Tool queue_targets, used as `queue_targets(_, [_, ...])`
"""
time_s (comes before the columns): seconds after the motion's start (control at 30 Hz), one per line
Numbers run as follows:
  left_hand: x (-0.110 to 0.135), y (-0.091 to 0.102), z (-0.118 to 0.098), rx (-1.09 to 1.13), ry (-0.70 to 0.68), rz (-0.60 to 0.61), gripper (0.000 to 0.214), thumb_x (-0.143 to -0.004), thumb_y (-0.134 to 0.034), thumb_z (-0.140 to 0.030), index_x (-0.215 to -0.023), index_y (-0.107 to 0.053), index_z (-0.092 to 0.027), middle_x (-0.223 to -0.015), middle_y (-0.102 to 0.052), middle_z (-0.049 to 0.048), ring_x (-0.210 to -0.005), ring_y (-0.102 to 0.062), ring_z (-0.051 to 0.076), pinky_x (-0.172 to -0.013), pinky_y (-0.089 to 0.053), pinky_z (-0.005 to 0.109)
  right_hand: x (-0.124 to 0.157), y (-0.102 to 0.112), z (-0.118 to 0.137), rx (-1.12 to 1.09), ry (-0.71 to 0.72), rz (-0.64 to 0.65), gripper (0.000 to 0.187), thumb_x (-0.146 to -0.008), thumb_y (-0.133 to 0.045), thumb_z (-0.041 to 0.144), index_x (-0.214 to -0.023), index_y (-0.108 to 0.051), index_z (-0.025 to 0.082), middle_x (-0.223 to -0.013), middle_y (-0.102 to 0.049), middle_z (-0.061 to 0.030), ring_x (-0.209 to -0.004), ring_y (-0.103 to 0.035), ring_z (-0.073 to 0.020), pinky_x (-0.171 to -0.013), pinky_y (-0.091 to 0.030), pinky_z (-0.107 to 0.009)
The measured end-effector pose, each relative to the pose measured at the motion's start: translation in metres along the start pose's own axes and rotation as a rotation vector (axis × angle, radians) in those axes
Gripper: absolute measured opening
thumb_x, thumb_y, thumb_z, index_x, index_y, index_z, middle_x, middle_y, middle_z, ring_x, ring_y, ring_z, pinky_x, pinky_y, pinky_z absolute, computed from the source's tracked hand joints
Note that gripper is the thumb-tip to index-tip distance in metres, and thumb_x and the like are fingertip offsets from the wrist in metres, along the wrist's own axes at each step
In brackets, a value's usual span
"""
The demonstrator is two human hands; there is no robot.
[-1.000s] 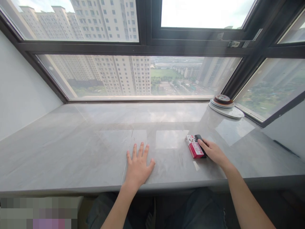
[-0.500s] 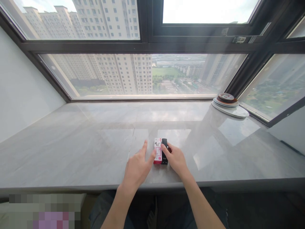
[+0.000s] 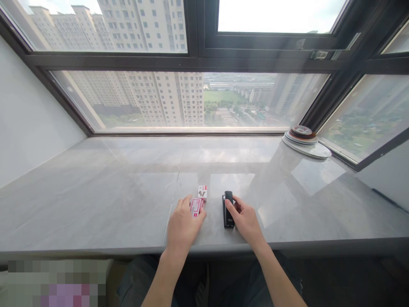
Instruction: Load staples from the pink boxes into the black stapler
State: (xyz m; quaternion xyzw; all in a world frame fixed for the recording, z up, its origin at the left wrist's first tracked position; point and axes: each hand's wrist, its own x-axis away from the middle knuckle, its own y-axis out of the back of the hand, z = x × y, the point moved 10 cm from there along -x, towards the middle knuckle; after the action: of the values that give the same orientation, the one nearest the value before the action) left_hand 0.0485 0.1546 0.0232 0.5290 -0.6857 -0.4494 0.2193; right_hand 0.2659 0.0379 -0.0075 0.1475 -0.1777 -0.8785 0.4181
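Note:
A small red and white box (image 3: 199,200) lies on the grey marble sill (image 3: 96,200) near its front edge. My left hand (image 3: 182,228) covers the box's near end, fingers curled round it. A narrow black stapler-like device (image 3: 228,209) lies just to the right of the box, a small gap between them. My right hand (image 3: 245,221) grips the black device from its right side, thumb and fingers on it.
A stack of round plates or coasters (image 3: 305,140) sits at the back right corner of the sill by the window frame (image 3: 191,62). A white wall (image 3: 28,115) bounds the sill on the left. My lap shows below the sill's front edge.
The right hand slid the box and black device left from the right side of the sill. The left hand then took the box, and the two objects now lie apart.

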Motion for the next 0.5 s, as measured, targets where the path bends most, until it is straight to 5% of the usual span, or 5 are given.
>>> queue_targets(0.27, [-0.042,0.015,0.030,-0.025,0.059,-0.053,0.042,-0.091,-0.060,-0.046,-0.126,-0.062,-0.024,-0.126,-0.068,0.0088,-0.105,-0.067,0.026,-0.086,-0.049,0.033,0.001,-0.002,0.004,0.005,0.003,0.002,0.057,-0.095,-0.054,0.066,-0.122,-0.072,0.019,-0.064,-0.049,0.0029,-0.062,-0.048,-0.0157,-0.059,-0.038,-0.025])
queue_targets(0.5, [-0.023,0.034,0.065,-0.094,0.110,-0.118,0.035,-0.093,-0.056,-0.049,-0.116,-0.064,-0.024,-0.115,-0.069,0.0082,-0.102,-0.064,0.028,-0.081,-0.048,0.035,0.002,-0.001,0.006,0.018,0.009,0.005,0.058,-0.095,-0.052,0.069,-0.117,-0.073,0.019,-0.064,-0.049,0.0024,-0.061,-0.049,-0.0160,-0.059,-0.040,-0.026])
